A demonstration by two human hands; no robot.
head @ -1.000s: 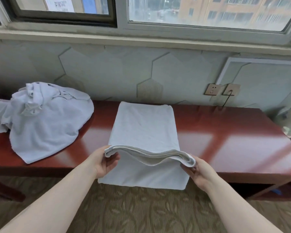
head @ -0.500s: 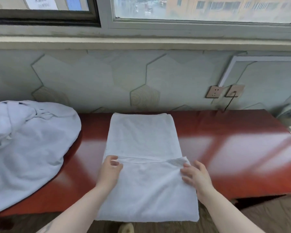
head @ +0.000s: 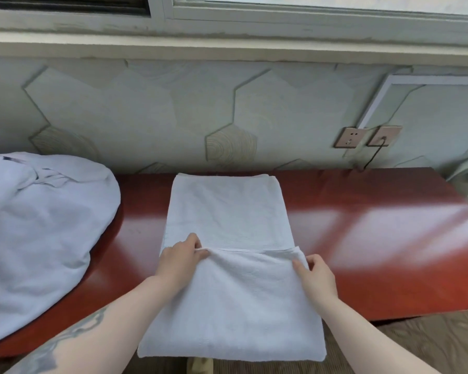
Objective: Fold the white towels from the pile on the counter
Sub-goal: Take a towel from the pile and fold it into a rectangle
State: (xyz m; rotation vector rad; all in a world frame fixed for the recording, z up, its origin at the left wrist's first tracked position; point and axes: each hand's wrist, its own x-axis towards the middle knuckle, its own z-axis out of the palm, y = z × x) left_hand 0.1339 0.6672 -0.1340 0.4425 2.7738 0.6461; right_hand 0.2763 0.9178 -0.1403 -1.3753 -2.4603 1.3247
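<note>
Head view shows your towel (head: 227,238) lying on the red worktop (head: 362,238) with its long axis running straight away from you, far end just short of the wall, near end hanging past the front edge. The near part is doubled over, and its folded-over edge lies crosswise about halfway along. Your left hand (head: 180,261) pinches that edge at its left corner, fingers (head: 197,252) curled on the cloth. Your right hand (head: 315,273) sits at the right corner with fingers bent onto the cloth; it looks like a light pinch, though you cannot be sure from here. Both hands are equally near the edge, one at each corner. The uncovered far half lies directly beyond your fingers, so any further carry goes straight forward. Nothing stands on that path. The pile (head: 38,225) of unfolded towels lies to your left, apart from this one. Wall sockets (head: 368,136) and a cable sit far right.
</note>
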